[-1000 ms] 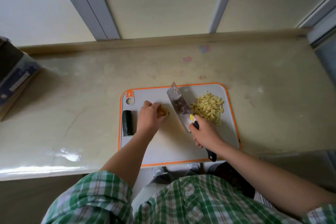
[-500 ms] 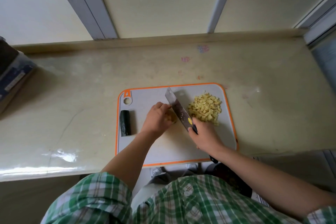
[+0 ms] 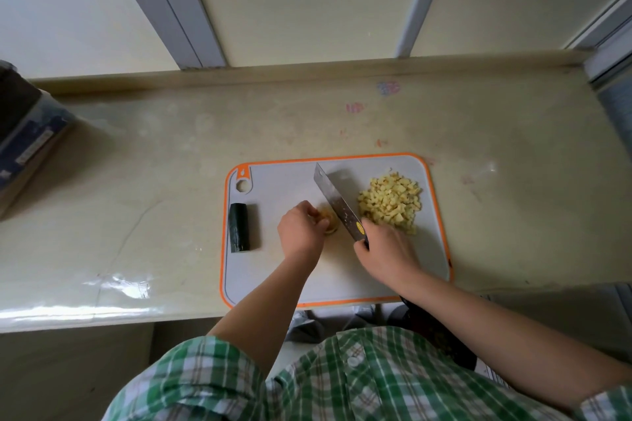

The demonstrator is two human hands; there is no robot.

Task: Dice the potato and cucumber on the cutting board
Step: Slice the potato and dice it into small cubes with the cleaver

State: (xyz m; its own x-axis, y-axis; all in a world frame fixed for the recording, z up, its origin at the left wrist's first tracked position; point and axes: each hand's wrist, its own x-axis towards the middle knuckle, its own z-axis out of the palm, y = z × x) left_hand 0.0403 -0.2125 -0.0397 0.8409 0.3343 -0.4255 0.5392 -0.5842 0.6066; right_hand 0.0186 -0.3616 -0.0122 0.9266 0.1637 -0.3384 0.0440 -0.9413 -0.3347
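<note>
A person in a green plaid shirt (image 3: 359, 383) stands at the pale counter (image 3: 136, 181). On the orange-rimmed cutting board (image 3: 290, 188), the left hand (image 3: 301, 232) grips a small potato piece (image 3: 329, 221), the right hand (image 3: 386, 249) holds a cleaver (image 3: 337, 205) beside it. Diced potato (image 3: 390, 202) is heaped to the right; a cucumber chunk (image 3: 239, 227) lies at the left edge.

Home kitchen, pale stone countertop (image 3: 171, 154), orange-rimmed cutting board (image 3: 441, 215), diced potato (image 3: 390, 203), cleaver (image 3: 337, 207)
</note>
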